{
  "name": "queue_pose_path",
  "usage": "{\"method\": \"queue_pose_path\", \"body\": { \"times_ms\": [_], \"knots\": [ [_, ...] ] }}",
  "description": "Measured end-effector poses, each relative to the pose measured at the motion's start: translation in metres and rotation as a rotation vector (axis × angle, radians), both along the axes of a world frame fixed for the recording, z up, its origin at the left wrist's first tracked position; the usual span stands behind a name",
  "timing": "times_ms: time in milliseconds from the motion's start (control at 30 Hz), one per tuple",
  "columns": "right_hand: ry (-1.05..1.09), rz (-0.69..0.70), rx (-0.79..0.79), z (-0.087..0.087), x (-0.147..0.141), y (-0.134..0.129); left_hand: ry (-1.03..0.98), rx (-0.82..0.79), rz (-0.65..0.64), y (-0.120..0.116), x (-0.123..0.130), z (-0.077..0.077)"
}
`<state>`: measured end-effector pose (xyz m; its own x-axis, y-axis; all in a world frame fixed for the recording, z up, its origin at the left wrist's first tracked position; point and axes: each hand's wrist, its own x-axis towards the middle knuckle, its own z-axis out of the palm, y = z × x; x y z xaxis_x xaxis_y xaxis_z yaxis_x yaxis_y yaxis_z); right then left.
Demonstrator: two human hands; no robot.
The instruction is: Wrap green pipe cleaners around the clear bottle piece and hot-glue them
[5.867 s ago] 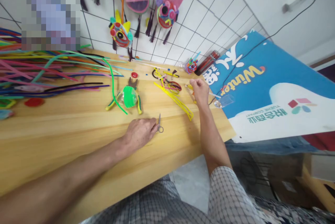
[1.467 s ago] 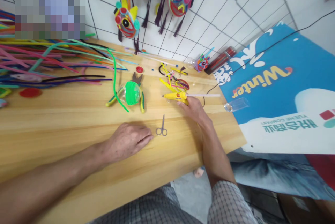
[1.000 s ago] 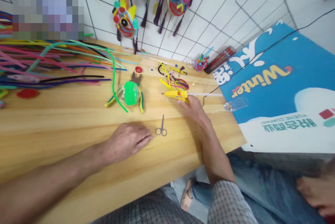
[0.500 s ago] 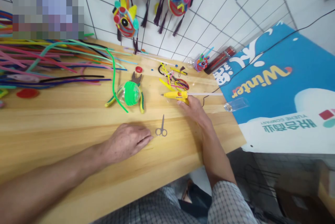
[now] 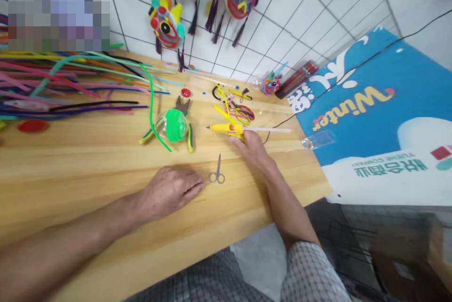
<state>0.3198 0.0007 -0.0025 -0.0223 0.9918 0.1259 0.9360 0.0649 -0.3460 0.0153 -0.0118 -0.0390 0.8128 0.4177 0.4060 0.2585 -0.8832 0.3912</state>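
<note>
My right hand (image 5: 254,147) grips a yellow hot glue gun (image 5: 226,128) by its handle, the nozzle pointing left. A long clear glue stick (image 5: 268,130) runs out of its back end. On the wooden table rests my left hand (image 5: 176,188), palm down, its fingers drawn together and nothing visible in them. Small scissors (image 5: 218,170) lie just right of its fingertips, points away from me. Beyond them is a clear ball (image 5: 176,125) partly wrapped in green pipe cleaner, with a loose green length (image 5: 152,99) trailing beside it. It sits between the yellow-green handles of pliers (image 5: 182,103).
Many coloured pipe cleaners (image 5: 81,81) are heaped at the left. Behind the glue gun lie yellow and pink scraps (image 5: 236,110). Decorated balls with tassels (image 5: 165,24) hang on the white grid wall. A black cord (image 5: 294,115) crosses toward the blue board (image 5: 384,71) at right.
My right hand has shifted left with the glue gun, bringing its nozzle nearer the green-wrapped ball. My left hand stays where it was.
</note>
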Motion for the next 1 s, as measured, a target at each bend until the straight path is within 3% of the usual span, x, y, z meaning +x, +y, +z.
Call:
{"method": "queue_pose_path", "body": {
  "times_ms": [467,867,1000],
  "knots": [
    [-0.034,0.005,0.002,-0.004,-0.006,0.003,0.022,-0.004,0.007,0.000,0.000,-0.002],
    [0.303,-0.275,0.265,0.016,0.033,0.001,0.015,-0.004,0.005,0.000,-0.001,-0.003],
    [0.284,-0.199,0.195,0.014,0.028,0.002,0.034,-0.001,0.002,0.000,-0.001,-0.002]
  ]
}}
